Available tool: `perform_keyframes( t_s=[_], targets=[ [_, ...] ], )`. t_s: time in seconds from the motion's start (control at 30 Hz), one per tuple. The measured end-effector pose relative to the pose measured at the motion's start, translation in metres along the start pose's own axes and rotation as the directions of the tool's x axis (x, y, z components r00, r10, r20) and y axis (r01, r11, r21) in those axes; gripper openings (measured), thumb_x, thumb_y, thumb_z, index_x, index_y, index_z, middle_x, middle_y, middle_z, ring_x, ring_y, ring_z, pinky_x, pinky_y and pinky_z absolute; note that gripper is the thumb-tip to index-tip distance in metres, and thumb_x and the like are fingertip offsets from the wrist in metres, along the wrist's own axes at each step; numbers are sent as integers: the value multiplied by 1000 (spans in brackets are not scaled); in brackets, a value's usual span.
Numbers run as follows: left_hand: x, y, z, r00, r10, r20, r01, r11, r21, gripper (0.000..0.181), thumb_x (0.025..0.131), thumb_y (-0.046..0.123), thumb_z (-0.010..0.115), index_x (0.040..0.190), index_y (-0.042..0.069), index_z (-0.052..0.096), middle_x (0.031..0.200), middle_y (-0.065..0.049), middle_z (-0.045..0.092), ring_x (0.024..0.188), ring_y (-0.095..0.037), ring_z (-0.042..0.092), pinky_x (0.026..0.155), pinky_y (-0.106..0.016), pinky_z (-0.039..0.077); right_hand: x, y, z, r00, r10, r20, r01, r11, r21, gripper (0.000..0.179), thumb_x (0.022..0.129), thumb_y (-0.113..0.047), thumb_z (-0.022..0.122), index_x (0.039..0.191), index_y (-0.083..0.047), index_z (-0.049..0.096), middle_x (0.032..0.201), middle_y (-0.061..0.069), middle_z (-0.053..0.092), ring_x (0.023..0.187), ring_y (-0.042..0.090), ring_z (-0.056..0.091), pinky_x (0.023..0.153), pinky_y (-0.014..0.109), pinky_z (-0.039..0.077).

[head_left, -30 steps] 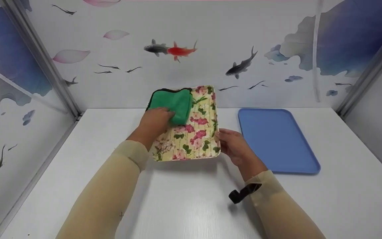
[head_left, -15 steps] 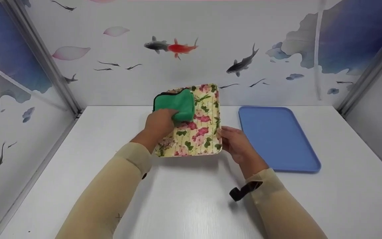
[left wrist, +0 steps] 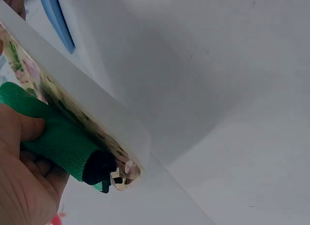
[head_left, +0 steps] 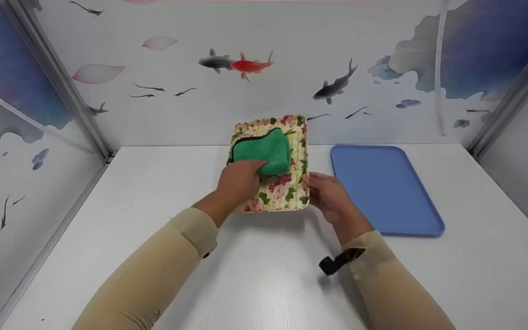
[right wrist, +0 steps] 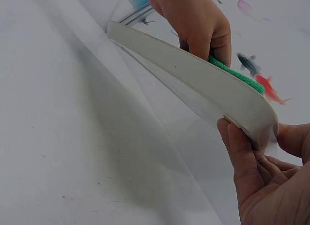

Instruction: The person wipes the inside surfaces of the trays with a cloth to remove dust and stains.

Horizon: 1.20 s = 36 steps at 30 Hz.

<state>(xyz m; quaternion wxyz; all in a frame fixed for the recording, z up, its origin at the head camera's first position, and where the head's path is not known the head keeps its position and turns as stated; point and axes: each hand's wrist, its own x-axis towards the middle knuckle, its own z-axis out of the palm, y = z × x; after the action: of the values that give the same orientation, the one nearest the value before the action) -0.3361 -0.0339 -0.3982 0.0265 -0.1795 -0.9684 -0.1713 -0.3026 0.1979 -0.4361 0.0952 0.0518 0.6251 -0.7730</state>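
A floral tray (head_left: 282, 190) with a white underside is held tilted up above the table, its patterned face toward me. My right hand (head_left: 330, 197) grips its right edge, thumb on the front and fingers behind, as the right wrist view shows. A folded green cloth (head_left: 268, 151) with a black border lies against the tray's face. My left hand (head_left: 241, 181) pinches this cloth by its lower left part and presses it on the tray. In the left wrist view the green cloth (left wrist: 63, 138) is bunched under the thumb, right at the tray's inner face.
A blue tray (head_left: 385, 192) lies flat on the white table (head_left: 264, 284) to the right, just beyond my right hand. Behind the table stands a wall (head_left: 282, 27) printed with fish and petals, with panels on both sides.
My left hand has moved the green cloth to the right and slightly down across the floral tray. The tray has shifted a little to the right and turned; my right hand keeps its grip.
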Motion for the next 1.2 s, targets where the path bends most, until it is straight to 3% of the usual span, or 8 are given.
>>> perform_keyframes(
  t_s=[0.13,0.37,0.53,0.67,0.9,1.03,1.2],
  targets=[
    [-5,11,3,1000,29,5,-29,999,18,44,107,15,53,149,24,59,141,-3,68,130,-28,64,108,-50,53,0,0,-2,1000,8,-3,-8,1000,4,18,109,-20,54,110,-6,65,78,-5,64,68,8,58,68,23,52],
    [-15,30,7,994,108,34,-109,993,33,42,108,21,54,149,21,59,145,-2,65,133,-26,62,110,-48,52,-1,-2,-3,1000,23,-15,-24,999,-23,43,110,-24,51,145,1,53,85,-7,70,77,6,64,75,22,55],
    [-19,34,10,987,156,23,-157,986,53,41,107,23,57,148,21,60,145,-1,65,132,-24,64,109,-45,53,-1,-3,-3,999,29,-30,-30,999,-21,45,110,-24,50,147,1,52,93,-7,75,89,6,71,83,23,59],
    [-21,30,12,973,230,14,-230,966,121,43,104,23,64,147,21,61,147,-3,64,134,-24,63,106,-45,55,-2,-3,-4,1000,25,-14,-25,1000,-12,51,110,-24,49,153,2,45,93,-9,76,89,4,72,86,23,59],
    [-24,12,13,932,361,19,-353,897,264,51,96,25,76,145,18,63,148,-7,62,135,-27,62,106,-46,55,-4,-5,-4,1000,28,2,-28,1000,5,55,110,-23,49,158,2,37,90,-10,73,85,3,70,85,21,57],
    [-24,2,9,929,369,40,-366,893,262,55,93,24,79,145,14,62,150,-10,60,137,-30,60,110,-48,52,-3,-5,-4,999,36,-17,-35,999,13,56,110,-22,49,159,1,34,85,-10,68,77,2,63,77,19,53],
    [-21,-11,8,946,321,55,-323,905,275,58,93,26,79,146,13,60,153,-11,57,141,-30,56,113,-48,50,-1,-4,-5,999,28,-30,-28,1000,4,53,111,-21,46,157,2,35,81,-10,63,69,2,54,71,20,47]
  ],
)
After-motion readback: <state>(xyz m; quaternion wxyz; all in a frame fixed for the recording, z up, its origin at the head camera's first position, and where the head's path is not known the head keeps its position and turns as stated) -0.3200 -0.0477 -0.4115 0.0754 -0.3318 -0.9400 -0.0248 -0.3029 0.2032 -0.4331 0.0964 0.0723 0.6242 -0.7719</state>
